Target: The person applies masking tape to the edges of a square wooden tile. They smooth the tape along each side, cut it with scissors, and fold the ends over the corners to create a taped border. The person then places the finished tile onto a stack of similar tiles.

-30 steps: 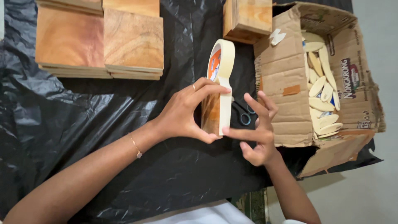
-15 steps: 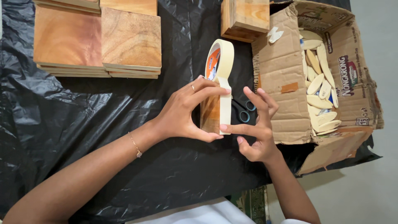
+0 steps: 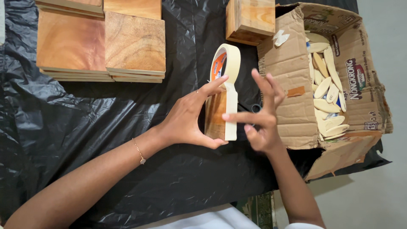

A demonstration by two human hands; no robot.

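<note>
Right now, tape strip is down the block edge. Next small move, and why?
Probably press the strip flat along the wood block: the right hand has one fingertip on it, the left hand grips the block, and the tape roll stays attached.

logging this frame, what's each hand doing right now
Left hand: closed on the wood block, tape roll at its fingertip.
Right hand: open, forefinger pressing the tape strip to the block.

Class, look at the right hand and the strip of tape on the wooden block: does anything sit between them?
Nothing visible does. The right hand has a fingertip already on the masking tape strip running down the wooden block, which the left hand holds on edge with the tape roll at the top.
</note>
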